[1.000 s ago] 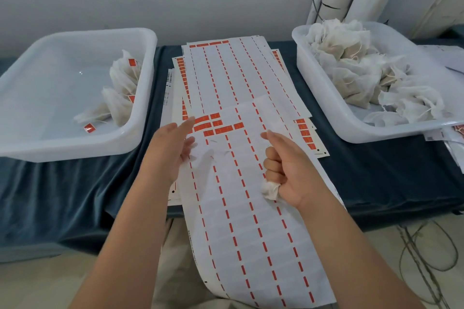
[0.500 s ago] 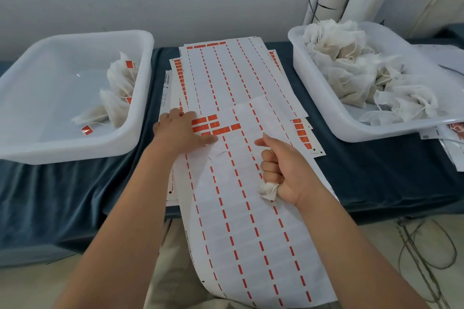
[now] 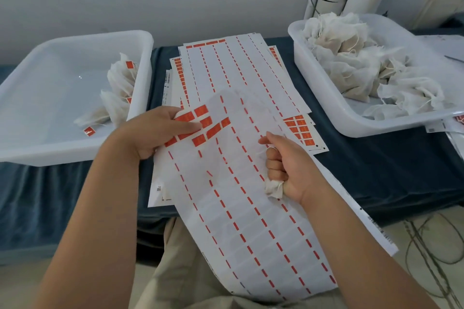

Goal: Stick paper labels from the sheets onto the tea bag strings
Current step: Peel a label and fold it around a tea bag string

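Gripping the far left corner of a long white backing sheet with rows of orange dashes (image 3: 251,221), the left hand (image 3: 155,133) lays its thumb across the few orange rectangular paper labels (image 3: 200,120) left there. Its other fingers curl underneath, so that corner is lifted and bent up off the pile. The sheet runs from the counter's near edge down over the person's lap toward six o'clock.

At three o'clock of those labels, the right hand (image 3: 288,168) is closed in a fist round a small white mesh tea bag (image 3: 273,187), a tuft of which sticks out below the little finger. Its thumb points toward eleven o'clock over the sheet; whether it pinches the string I cannot tell.

Under the held sheet lies a fanned stack of similar white label sheets (image 3: 238,70) on the dark blue cloth-covered counter (image 3: 376,170). At nine o'clock stands a white rectangular plastic tub (image 3: 50,153) holding a few tea bags with orange labels (image 3: 120,88) against its right wall. At two o'clock a second white plastic tub (image 3: 351,125) carries a heap of white tea bags with loose strings (image 3: 364,65).
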### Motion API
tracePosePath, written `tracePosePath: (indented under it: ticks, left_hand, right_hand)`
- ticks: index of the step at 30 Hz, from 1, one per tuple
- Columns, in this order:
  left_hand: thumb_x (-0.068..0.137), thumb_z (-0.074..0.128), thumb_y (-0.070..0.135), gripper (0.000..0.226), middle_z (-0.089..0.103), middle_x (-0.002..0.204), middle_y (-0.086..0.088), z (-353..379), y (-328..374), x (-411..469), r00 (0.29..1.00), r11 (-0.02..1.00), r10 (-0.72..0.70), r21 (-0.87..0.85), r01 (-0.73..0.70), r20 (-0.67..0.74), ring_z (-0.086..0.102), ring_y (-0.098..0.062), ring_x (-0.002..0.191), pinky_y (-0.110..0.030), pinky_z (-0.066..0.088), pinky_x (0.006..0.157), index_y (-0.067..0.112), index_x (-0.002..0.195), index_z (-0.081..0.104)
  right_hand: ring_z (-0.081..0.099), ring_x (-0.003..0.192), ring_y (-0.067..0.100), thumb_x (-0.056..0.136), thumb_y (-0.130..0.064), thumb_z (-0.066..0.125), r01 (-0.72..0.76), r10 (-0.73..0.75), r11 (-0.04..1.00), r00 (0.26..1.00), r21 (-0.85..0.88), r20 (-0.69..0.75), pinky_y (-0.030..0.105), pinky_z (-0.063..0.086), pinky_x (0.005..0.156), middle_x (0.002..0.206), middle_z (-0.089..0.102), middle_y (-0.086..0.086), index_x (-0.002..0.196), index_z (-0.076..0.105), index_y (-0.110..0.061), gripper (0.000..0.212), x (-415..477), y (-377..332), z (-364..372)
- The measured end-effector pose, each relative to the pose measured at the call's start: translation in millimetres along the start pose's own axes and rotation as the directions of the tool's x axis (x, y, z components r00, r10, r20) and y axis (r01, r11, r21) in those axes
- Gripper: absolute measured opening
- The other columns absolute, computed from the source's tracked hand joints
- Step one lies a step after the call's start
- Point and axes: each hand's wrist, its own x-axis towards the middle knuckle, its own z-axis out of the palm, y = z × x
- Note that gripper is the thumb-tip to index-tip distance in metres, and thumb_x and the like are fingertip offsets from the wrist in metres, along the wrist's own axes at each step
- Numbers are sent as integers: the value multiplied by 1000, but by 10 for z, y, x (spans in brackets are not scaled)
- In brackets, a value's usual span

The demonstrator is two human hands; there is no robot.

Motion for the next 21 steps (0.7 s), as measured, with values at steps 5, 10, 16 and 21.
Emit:
tracePosePath:
  ticks: [5, 10, 16, 21]
  left_hand:
    - [73, 87, 41, 47, 80, 118, -8, 431, -94, -259, 995, 950, 102, -295, -102, -17, 79, -34, 103, -51, 66, 80, 27, 117, 79]
    - [72, 92, 34, 55, 79, 119, -9, 613, -189, -446, 978, 903, 200, -379, -205, -52, 78, -36, 104, -48, 66, 78, 24, 123, 74]
    - [77, 92, 23, 48, 77, 125, -4, 606, -318, -548, 950, 909, 310, -282, -307, -36, 76, -34, 112, -49, 64, 87, 34, 120, 75]
    - [78, 88, 38, 43, 77, 124, 1, 644, -354, -571, 932, 919, 335, -171, -356, -139, 77, -29, 108, -55, 61, 93, 42, 119, 73]
  right_hand:
    - [50, 47, 5, 89, -61, 66, 337, -322, 865, 941, -371, 105, 14, 40, 45, 65, 62, -14, 98, 75, -37, 28, -400, 3, 331]
    - [65, 85, 5, 88, -59, 71, 517, -527, 619, 831, -591, 176, 12, 56, 70, 86, 70, -30, 88, 67, -46, 13, -554, 29, 562]
    - [63, 87, -7, 89, -58, 71, 552, -597, 535, 782, -640, 177, -2, 43, 67, 85, 64, -41, 85, 62, -47, 14, -573, 12, 557]
    - [64, 91, -10, 95, -53, 65, 603, -603, 420, 744, -679, 288, 0, 47, 73, 88, 67, -34, 102, 72, -39, 17, -625, 2, 513]
